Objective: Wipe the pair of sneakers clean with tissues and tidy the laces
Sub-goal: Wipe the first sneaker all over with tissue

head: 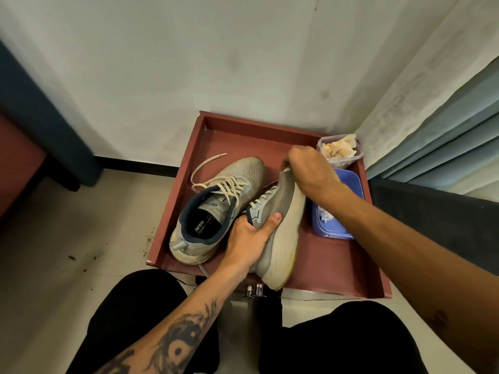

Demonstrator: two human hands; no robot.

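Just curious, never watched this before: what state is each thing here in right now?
Held sneaker: tipped sideways, sole facing right.
Left grip: curled round its collar.
Right grip: curled over its toe.
Other sneaker: upright in tray, laces loose.
Clear tub: open, holding crumpled tissues.

Left hand [248, 238] grips the tilted grey mesh sneaker with thick off-white sole [280, 238] at its collar, sole side turned right, heel toward the camera, while the right hand [307, 168] curls over its toe, pinching a small pale wad [285, 169] mostly hidden under the fingers. Second grey mesh sneaker with navy collar [216, 209] sits flat just left of it in the red-brown metal tray [337, 265], cream laces [208, 164] loose and trailing. At the tray's far right corner a clear plastic tub of crumpled tissues [340, 151], nearer a blue plastic lid [348, 184]; black trousers [140, 319] at bottom
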